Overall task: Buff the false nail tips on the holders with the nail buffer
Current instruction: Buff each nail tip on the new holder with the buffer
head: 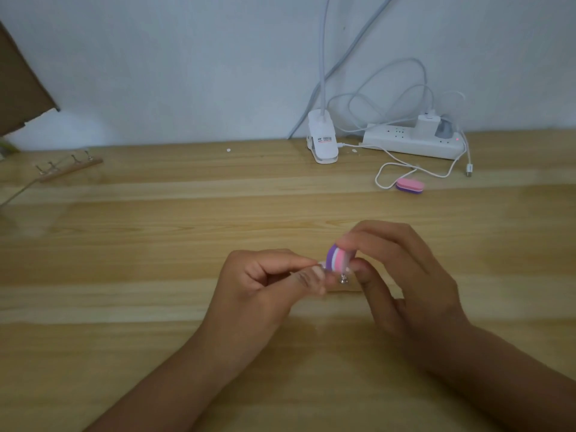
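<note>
1. Here, in the head view, the right hand (pixel 402 269) pinches the nail buffer (pixel 338 258) with curled fingers and thumb, over the middle of the wooden table (pixel 156 244).
2. The left hand (pixel 265 275) pinches a small holder (pixel 343 279) just under the buffer; its nail tip is too blurry to see.
3. Bare wood lies all around both hands.
4. Far back near the wall sit a second buffer (pixel 410 185), a power strip (pixel 411 143) and a wooden rack (pixel 70 166).

I saw pale wood on the table (pixel 156 244), faintly glossy; matt cardboard (pixel 18 82) at upper left; smooth white plastic on the power strip (pixel 389 141) upper right; the nail buffer (pixel 338 258) looked matt.
</note>
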`<control>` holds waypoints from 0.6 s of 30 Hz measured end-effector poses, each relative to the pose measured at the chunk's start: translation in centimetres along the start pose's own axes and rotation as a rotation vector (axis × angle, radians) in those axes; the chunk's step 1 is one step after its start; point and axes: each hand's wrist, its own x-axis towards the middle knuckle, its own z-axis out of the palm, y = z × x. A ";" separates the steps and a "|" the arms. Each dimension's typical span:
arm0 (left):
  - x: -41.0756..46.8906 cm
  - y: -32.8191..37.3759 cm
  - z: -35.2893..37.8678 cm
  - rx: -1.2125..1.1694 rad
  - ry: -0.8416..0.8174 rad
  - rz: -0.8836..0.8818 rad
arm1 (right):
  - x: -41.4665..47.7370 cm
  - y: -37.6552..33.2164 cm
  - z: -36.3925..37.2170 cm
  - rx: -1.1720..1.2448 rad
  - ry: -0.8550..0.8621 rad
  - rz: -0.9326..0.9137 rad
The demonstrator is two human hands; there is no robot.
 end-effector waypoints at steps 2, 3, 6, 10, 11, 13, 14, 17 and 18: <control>0.0 0.0 0.0 0.047 -0.010 -0.011 | -0.1 -0.4 0.2 0.015 0.002 -0.031; 0.0 -0.1 -0.1 0.063 -0.010 -0.022 | -0.2 -0.5 0.2 0.016 -0.006 -0.053; -0.1 -0.5 -0.3 0.060 -0.011 -0.051 | -0.1 0.4 -0.2 -0.054 -0.038 -0.006; -0.1 -0.5 -0.3 -0.018 -0.005 -0.049 | 0.7 1.5 -1.0 -0.113 0.017 0.164; -0.1 -0.6 -0.3 -0.022 0.005 -0.059 | 0.7 1.2 -1.1 -0.096 0.025 0.174; 0.0 -0.8 -0.3 0.007 0.010 -0.081 | 0.5 0.2 -0.8 -0.032 0.006 0.141; 0.0 -0.8 -0.3 0.028 -0.001 -0.081 | 0.4 -0.3 -0.6 -0.002 -0.011 0.101; 0.0 -0.7 -0.2 0.047 -0.052 -0.070 | 0.1 -0.8 -0.5 -0.002 -0.067 -0.017; 0.0 -0.8 -0.3 0.045 -0.048 -0.080 | 0.2 -0.5 -0.7 -0.021 -0.080 -0.023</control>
